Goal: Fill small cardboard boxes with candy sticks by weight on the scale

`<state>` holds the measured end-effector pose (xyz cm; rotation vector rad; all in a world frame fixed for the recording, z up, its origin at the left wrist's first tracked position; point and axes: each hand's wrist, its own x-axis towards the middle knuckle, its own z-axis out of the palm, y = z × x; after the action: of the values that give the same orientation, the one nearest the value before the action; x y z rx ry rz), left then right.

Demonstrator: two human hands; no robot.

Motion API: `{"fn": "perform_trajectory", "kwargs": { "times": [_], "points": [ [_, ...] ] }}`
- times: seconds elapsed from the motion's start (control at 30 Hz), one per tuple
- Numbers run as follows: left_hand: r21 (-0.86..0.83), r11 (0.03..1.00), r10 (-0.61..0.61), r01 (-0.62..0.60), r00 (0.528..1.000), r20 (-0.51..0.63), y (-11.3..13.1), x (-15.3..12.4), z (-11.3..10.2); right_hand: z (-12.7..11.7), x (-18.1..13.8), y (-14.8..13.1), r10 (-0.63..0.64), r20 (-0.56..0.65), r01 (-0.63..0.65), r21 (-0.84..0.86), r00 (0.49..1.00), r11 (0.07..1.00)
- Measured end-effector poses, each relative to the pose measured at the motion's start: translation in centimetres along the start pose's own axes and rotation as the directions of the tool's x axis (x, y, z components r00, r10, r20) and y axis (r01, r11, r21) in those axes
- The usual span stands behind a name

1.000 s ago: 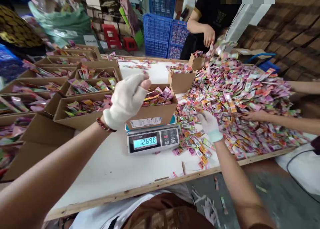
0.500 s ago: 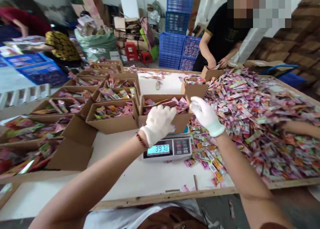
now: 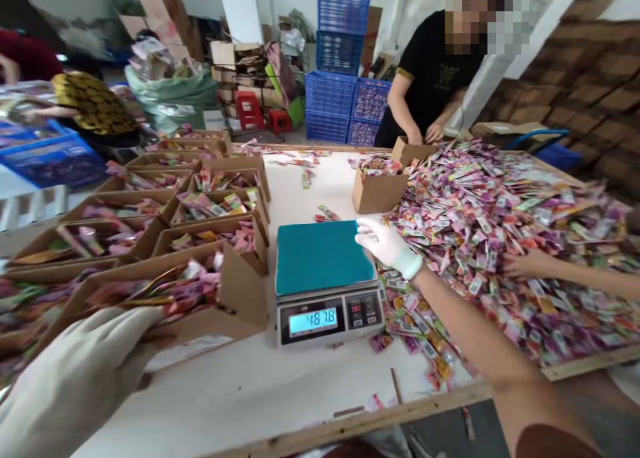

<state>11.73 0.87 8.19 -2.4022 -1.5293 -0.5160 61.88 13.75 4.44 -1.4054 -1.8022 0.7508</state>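
Note:
My left hand [image 3: 93, 368], in a white glove, grips the near wall of an open cardboard box [image 3: 246, 288] filled with small candy packets [image 3: 173, 291]. The box stands slightly askew at the left, beside other filled boxes. My right hand [image 3: 385, 245], also gloved, hovers by the right edge of the teal pan of a digital scale [image 3: 325, 258]. Its fingers are a little bent and apart, with nothing in them. A number is lit on the scale's display [image 3: 313, 321], and its pan carries no box.
Several filled cardboard boxes [image 3: 215, 241] stand in rows at the left. A large heap of packets [image 3: 480, 211] covers the right side, where another person's hand [image 3: 523, 265] reaches in. Across the table, a person [image 3: 425, 78] handles a box [image 3: 410, 153]; another filled box [image 3: 379, 190] stands nearby.
The box has left the scale for the left side, with my left hand on it. My right hand has let go of the box and remains near the scale. The display reading has changed.

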Motion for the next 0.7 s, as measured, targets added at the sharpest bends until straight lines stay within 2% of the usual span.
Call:
{"fn": "perform_trajectory", "kwargs": {
  "times": [0.03, 0.1, 0.17, 0.23, 0.37, 0.43, 0.5, 0.6, 0.7],
  "points": [
    [0.002, 1.0, -0.023, 0.023, 0.999, 0.025, -1.6, -0.5, 2.0, -0.8, 2.0, 1.5, 0.013, -0.042, -0.016, -0.058, 0.999, 0.998],
    [0.0, 1.0, -0.028, 0.028, 0.999, -0.032, -3.5, -0.8, 6.1, -2.8, 6.0, 4.3, 0.017, -0.143, -0.048, -0.217, 0.99, 0.975],
    [0.01, 1.0, -0.007, 0.007, 0.999, -0.044, -3.9, -0.4, 9.2, -4.8, 10.0, 6.9, -0.013, -0.219, -0.079, -0.407, 0.976, 0.91],
    [0.045, 0.999, -0.001, 0.0, 1.0, 0.006, -3.6, 0.3, 11.0, -6.6, 13.7, 9.2, -0.034, -0.243, -0.117, -0.579, 0.969, 0.807],
    [0.102, 0.994, -0.063, 0.048, 0.987, 0.151, -3.3, 1.8, 11.7, -9.4, 19.7, 13.5, 0.051, -0.249, -0.239, -0.821, 0.967, 0.519],
    [0.096, 0.995, -0.051, 0.035, 0.984, 0.169, -3.8, 2.6, 11.8, -10.1, 21.7, 15.1, 0.104, -0.25, -0.271, -0.899, 0.963, 0.345],
    [0.097, 0.995, -0.031, 0.014, 0.984, 0.175, -4.7, 3.8, 12.1, -10.2, 22.9, 16.0, 0.176, -0.209, -0.247, -0.941, 0.962, 0.231],
    [0.102, 0.995, -0.036, 0.015, 0.977, 0.211, -6.0, 7.0, 12.7, -9.6, 22.9, 15.5, 0.235, -0.092, -0.148, -0.961, 0.968, 0.234],
    [0.115, 0.992, -0.069, 0.044, 0.972, 0.224, -7.1, 11.5, 13.5, -9.3, 21.1, 12.5, 0.107, -0.078, -0.105, -0.957, 0.991, 0.271]
  ]
}}
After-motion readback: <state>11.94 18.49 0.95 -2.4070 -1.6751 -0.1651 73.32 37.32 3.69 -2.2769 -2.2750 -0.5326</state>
